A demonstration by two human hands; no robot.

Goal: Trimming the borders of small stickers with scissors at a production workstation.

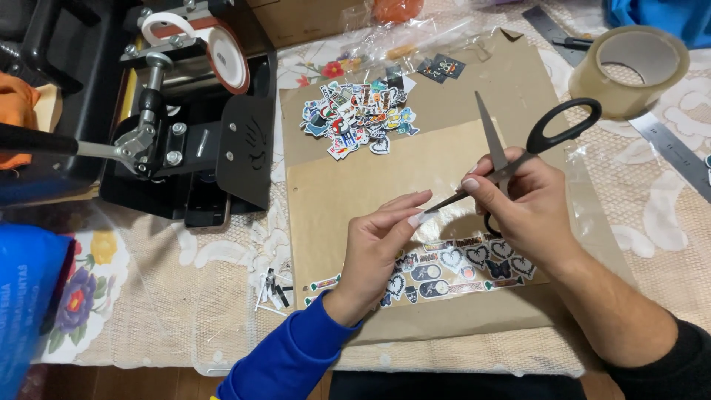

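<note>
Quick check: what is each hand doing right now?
Left hand: fingers pinched on a small, clear piece at the scissors' tip; what it is cannot be told.
Right hand: holding the open black-handled scissors.

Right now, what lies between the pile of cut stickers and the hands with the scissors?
In the head view, only bare brown cardboard separates the sticker pile from the left hand and right hand with the scissors.
</note>
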